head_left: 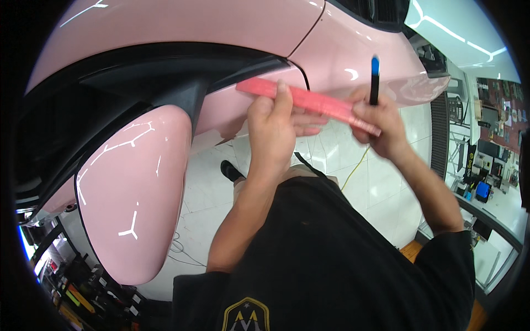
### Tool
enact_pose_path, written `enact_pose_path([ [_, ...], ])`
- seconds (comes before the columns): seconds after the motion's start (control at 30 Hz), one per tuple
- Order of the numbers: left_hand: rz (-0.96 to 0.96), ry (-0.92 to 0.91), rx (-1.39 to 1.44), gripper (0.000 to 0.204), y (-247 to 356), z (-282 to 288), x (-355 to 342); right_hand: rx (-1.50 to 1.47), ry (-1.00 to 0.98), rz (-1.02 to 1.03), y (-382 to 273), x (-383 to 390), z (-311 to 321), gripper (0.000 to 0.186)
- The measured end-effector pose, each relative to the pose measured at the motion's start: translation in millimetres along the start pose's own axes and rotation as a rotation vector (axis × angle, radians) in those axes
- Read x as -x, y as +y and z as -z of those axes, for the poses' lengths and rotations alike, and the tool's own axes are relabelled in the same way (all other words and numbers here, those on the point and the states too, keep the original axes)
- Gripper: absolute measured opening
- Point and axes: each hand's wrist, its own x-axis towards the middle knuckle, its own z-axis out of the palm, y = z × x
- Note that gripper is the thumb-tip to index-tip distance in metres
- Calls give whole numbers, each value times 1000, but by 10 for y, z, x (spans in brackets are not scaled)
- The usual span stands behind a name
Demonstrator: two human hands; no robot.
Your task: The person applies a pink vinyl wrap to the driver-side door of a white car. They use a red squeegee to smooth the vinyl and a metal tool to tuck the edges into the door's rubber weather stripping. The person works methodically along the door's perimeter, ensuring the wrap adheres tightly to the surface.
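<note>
A long, flat red strip (317, 102) stretches between my hands, its left end close to the pink car's side panel (223, 107) below the black window trim. My left hand (271, 126) pinches the strip near its left part, thumb on top and the other fingers beneath. The strip's right end is gripped by my right hand (385, 122), which is slightly blurred. Out of that same hand a slim black tool (375, 83) with a blue tip points upward. Its lower part is hidden in the fingers, so its kind is unclear.
A large pink side mirror (135, 198) juts out left of my left forearm. Pale floor tiles (207, 193) carry a yellow cord (355, 168) and dark cables. At the right stands a cluttered white workbench (505, 198); dark shelving (96, 292) is at the lower left.
</note>
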Motion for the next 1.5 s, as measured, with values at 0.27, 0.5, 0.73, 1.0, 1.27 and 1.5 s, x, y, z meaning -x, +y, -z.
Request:
enact_pose_path([
  [0.27,7,6,-146,46,46,91,59,-149,-36,90,349,104,-102,22],
  [0.5,10,73,-85,50,91,196,275,-322,114,38,216,401,-813,19],
  [0.73,32,39,282,43,150,125,407,-279,62,137,63,530,-1170,23],
  [1.0,26,86,-1,36,147,257,353,277,233,359,629,541,-293,34],
  [1.27,51,-5,93,33,130,295,325,428,274,572,722,265,-126,30],
  [1.5,71,9,45,33,151,239,324,277,372,503,837,-4,-510,24],
])
